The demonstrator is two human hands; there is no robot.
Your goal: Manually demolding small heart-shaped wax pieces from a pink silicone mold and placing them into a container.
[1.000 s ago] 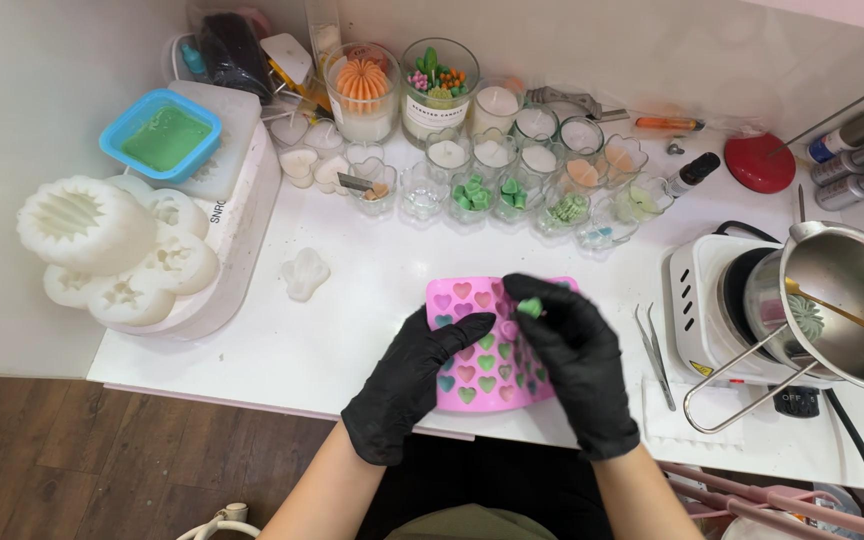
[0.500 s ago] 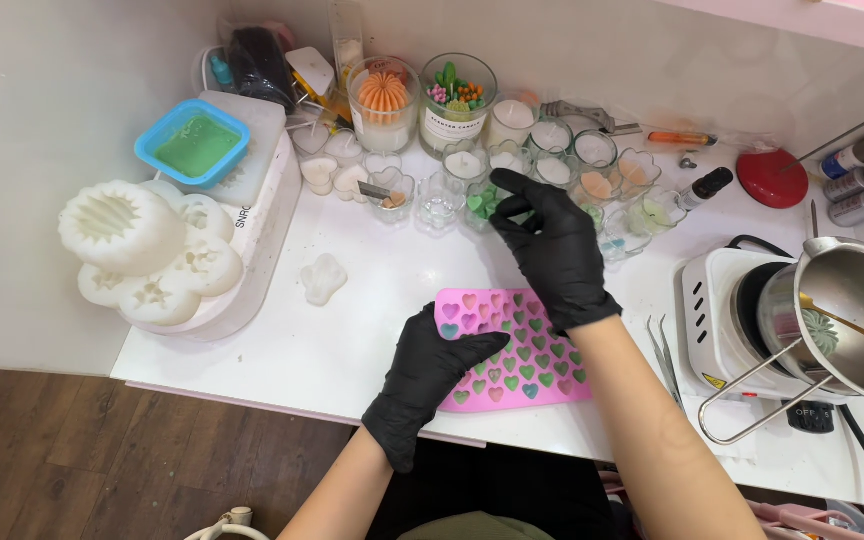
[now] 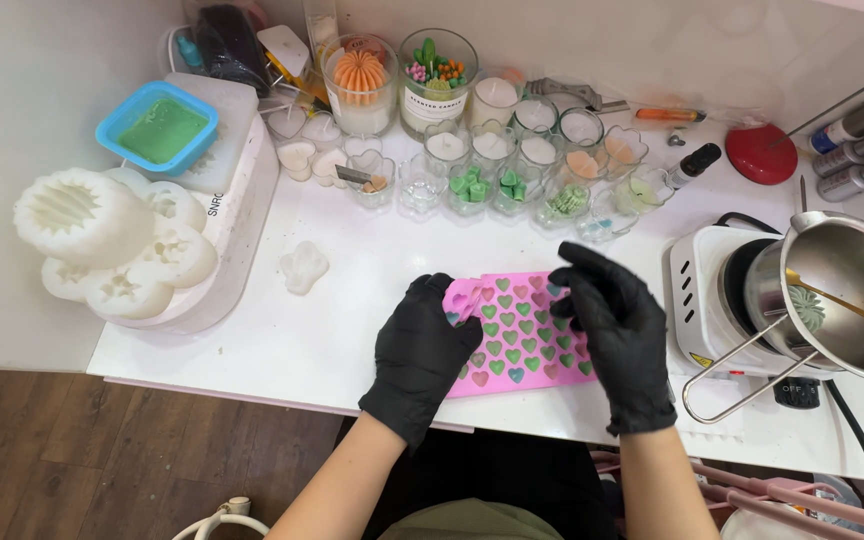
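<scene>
Here, nearest the person, the left hand [image 3: 422, 350] in a black glove grips the near-left edge of the pink heart-cavity silicone mould [image 3: 517, 335], fingers curled and pinching its rim, while the gloved right hand [image 3: 612, 320] rests over the mould's right side, fingers loosely spread and bent above the green wax hearts. The mould lies flat on the white surface [image 3: 352, 300]. Popping hearts cleanly probably wants the left hand flexing the edge gently and the right catching single pieces. Farther off stand small glass jars [image 3: 472, 185]; right, a melting pot [image 3: 847, 290] sits on a hot plate [image 3: 712, 290].
</scene>
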